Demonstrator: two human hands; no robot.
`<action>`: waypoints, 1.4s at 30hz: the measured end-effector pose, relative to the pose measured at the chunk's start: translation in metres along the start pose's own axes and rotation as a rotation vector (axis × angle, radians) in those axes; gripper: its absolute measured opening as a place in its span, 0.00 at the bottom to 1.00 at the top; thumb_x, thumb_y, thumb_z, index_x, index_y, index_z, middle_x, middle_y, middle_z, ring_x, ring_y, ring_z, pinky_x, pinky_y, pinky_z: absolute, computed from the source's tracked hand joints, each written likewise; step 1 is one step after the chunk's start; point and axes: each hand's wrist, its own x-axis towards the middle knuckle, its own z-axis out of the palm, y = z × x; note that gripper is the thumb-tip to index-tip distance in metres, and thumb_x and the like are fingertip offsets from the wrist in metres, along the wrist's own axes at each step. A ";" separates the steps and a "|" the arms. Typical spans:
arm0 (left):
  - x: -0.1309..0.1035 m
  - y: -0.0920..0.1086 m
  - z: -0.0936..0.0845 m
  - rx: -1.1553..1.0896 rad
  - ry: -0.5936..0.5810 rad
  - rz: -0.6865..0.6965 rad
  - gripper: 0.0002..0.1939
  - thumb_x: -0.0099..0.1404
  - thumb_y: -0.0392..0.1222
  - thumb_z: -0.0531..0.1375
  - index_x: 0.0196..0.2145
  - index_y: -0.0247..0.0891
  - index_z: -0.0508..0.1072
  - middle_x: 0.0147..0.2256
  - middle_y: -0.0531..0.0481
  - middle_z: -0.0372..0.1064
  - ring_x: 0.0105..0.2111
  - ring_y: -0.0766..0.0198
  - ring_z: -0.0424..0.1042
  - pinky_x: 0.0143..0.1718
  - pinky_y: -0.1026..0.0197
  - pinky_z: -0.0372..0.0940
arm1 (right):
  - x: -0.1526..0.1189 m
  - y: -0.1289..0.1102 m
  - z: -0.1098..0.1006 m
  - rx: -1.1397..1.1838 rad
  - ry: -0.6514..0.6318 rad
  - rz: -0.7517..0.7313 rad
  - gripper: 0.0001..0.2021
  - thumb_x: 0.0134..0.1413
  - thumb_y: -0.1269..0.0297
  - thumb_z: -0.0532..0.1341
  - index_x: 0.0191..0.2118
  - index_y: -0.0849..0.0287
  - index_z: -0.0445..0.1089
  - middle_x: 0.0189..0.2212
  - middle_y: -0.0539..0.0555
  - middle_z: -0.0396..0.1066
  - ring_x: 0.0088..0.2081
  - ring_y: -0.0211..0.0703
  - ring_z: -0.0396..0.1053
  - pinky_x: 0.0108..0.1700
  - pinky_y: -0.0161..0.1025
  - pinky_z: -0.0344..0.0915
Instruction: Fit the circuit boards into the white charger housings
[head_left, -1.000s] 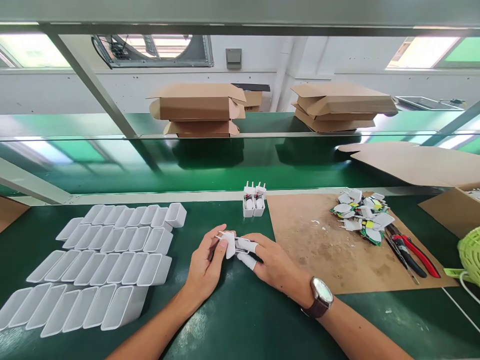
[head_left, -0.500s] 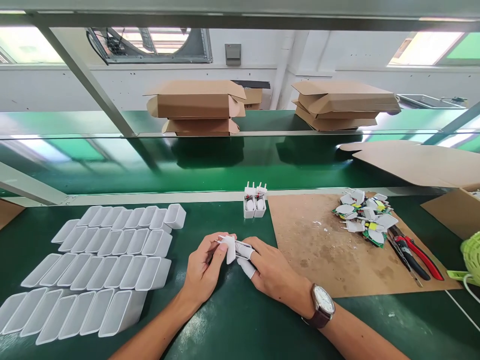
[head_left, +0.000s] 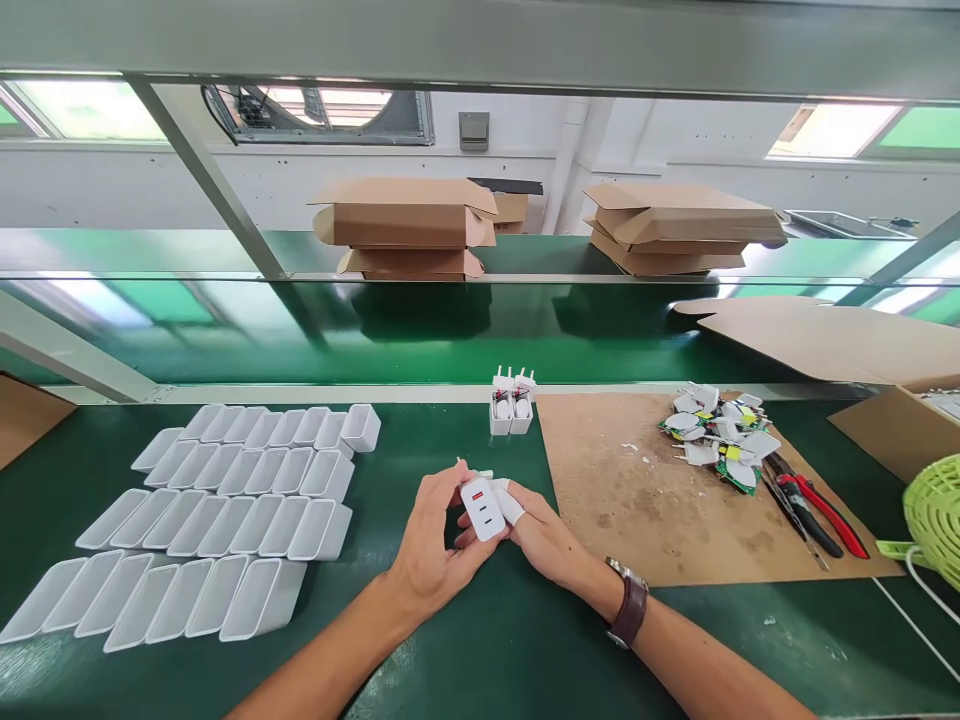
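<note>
Over the front middle of the green bench, a white wall charger (head_left: 482,510) is held up between both hands, its port face toward me. One red port and two dark slots show on that face. My left hand (head_left: 435,535) is closed round its left and lower sides. Against its right side, my right hand (head_left: 544,535) grips with white covers on its fingers; some fingertips are hidden behind the charger. Just beyond the hands stand two open white charger housings (head_left: 511,410) with wires inside and pronged plug parts on top.
Rows of open white housings (head_left: 247,525) fill the left. A brown board (head_left: 592,510) at right bears a pile of circuit boards with white parts (head_left: 721,430), red-handled pliers (head_left: 825,515) and tweezers (head_left: 795,520). A yellow-green coil (head_left: 934,510) lies far right; cardboard boxes (head_left: 409,225) sit behind.
The charger has been turned in the hands, so its port face now shows toward me. My right wrist has rotated, hiding the watch face. The camera view has tilted up slightly.
</note>
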 end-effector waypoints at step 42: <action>0.076 -0.116 -0.125 0.926 -0.534 -0.105 0.20 0.65 0.52 0.52 0.26 0.39 0.77 0.53 0.40 0.77 0.64 0.26 0.62 0.54 0.24 0.64 | -0.003 0.002 -0.006 -1.435 -0.068 -0.713 0.07 0.64 0.66 0.63 0.44 0.63 0.74 0.47 0.58 0.76 0.44 0.49 0.71 0.44 0.45 0.69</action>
